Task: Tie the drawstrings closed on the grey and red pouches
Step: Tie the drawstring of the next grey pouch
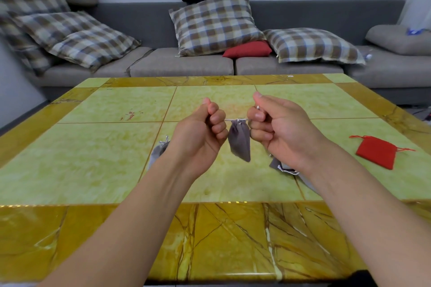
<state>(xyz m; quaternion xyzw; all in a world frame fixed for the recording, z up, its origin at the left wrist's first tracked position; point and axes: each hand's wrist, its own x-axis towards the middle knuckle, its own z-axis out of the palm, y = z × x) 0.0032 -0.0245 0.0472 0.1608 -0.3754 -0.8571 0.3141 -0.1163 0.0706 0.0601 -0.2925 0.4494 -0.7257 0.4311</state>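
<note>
A yellow-green marble table (98, 147) carries a red pouch (376, 152) and two partly hidden grey pouches (156, 152).

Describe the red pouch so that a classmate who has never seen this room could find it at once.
Start at the green and yellow marble table. On its right side, beyond the right hand, the red pouch lies flat. It is the only red pouch; the others are grey.
</note>
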